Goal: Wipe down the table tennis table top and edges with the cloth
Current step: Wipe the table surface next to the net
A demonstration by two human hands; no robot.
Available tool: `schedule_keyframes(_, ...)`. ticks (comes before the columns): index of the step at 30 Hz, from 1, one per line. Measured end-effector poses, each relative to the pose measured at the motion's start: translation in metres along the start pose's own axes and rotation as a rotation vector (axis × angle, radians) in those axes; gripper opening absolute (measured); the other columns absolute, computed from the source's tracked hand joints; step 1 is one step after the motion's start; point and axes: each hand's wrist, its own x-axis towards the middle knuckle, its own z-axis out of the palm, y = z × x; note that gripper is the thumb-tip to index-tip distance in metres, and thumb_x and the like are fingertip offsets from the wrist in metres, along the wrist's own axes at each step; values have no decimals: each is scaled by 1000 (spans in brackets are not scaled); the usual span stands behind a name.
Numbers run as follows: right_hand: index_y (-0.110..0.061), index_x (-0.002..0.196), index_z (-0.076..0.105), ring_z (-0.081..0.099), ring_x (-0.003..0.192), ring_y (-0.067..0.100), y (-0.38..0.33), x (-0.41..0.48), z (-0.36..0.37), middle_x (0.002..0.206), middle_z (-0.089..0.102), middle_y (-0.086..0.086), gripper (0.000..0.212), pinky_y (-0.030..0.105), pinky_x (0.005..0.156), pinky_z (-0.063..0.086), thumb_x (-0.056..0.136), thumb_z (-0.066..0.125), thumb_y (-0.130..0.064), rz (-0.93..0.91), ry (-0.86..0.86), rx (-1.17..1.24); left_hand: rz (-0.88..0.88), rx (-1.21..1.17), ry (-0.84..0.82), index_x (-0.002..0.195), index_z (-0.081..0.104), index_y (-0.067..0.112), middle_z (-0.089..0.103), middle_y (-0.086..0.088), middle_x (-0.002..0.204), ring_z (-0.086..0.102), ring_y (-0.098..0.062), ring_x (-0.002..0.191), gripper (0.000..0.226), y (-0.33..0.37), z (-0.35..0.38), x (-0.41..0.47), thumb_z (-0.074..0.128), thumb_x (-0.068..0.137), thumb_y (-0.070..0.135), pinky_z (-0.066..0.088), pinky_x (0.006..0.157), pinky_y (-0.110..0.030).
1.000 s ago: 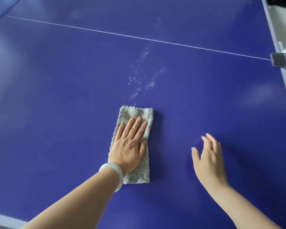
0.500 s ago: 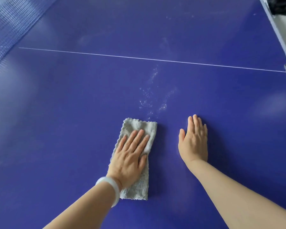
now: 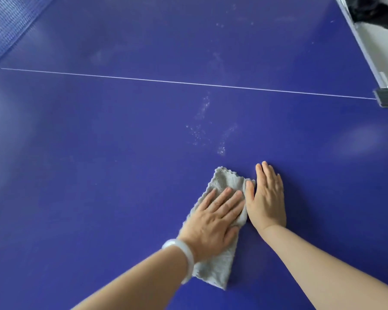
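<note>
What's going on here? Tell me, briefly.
A person is wiping a blue table tennis table with a grey cloth. The left hand presses flat on the cloth; the right hand lies flat on the table right beside it, thumb at the cloth's edge. A patch of white specks just beyond the cloth is not yet wiped.

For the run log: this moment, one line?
left hand: flat on folded grey cloth | right hand: flat on blue table, beside cloth | white specks: unwiped
</note>
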Motion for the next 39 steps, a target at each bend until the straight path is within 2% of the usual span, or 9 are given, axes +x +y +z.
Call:
schedule_keyframes(2,-2,149,39,30,148,30,0,0,0,159,31,15,51,45,124,18,104,44,-24,-10,4,-27,-14,44,16,155,27,26,22,4,162,12,-19,151,60,-43,-9,4,33,97,43,5,123,-42)
schedule_keyframes(6,-6,153,33,23,150,26,-1,0,1,162,25,10,57,42,125,14,103,42,-32,8,-32,-66,-564,12,141,157,19,27,11,5,164,3,-17,152,57,-110,-23,9,31,102,38,0,123,-40)
schedule_keyframes(8,-6,153,33,24,150,27,-2,0,1,162,26,11,57,43,125,15,103,43,-32,8,-26,-70,-673,-29,171,158,12,26,5,5,165,-3,-17,152,60,-96,-18,15,30,102,36,-1,123,-42)
schedule_keyframes(13,-1,149,39,30,148,30,-1,0,1,159,32,15,53,45,124,17,102,48,-22,-5,2,-45,-188,-7,93,155,25,16,20,1,163,6,-22,152,61,1,0,17,32,98,37,9,122,-47)
schedule_keyframes(17,1,147,42,33,147,30,-1,0,1,157,35,16,49,46,123,19,102,49,-17,-17,25,-40,32,14,-5,157,20,23,14,6,164,1,-16,152,61,-23,-4,30,28,101,46,2,123,-44)
schedule_keyframes(23,-3,150,37,28,149,28,-2,-2,0,160,29,13,57,45,123,19,101,51,-27,-13,-16,-74,-438,9,79,157,15,29,8,9,165,-2,-14,152,60,-93,-18,65,25,100,45,-2,123,-40)
schedule_keyframes(28,-2,150,38,29,148,29,-4,-2,-7,160,31,13,57,45,123,20,99,54,-23,-3,-44,-58,-426,-6,84,157,15,29,9,9,164,-2,-14,152,62,-89,-19,65,19,98,47,-1,123,-40)
schedule_keyframes(33,3,131,58,54,126,41,10,26,-22,137,56,20,42,53,104,42,92,66,-10,-24,5,34,-421,-14,76,157,13,29,7,10,164,-4,-13,152,61,-91,-19,65,23,99,45,2,123,-42)
schedule_keyframes(39,-3,155,25,16,152,27,19,127,-25,164,18,12,54,43,124,10,106,38,-21,149,-27,-25,-427,-30,65,157,14,28,7,9,164,-2,-13,152,60,-91,-18,65,24,100,44,7,123,-44)
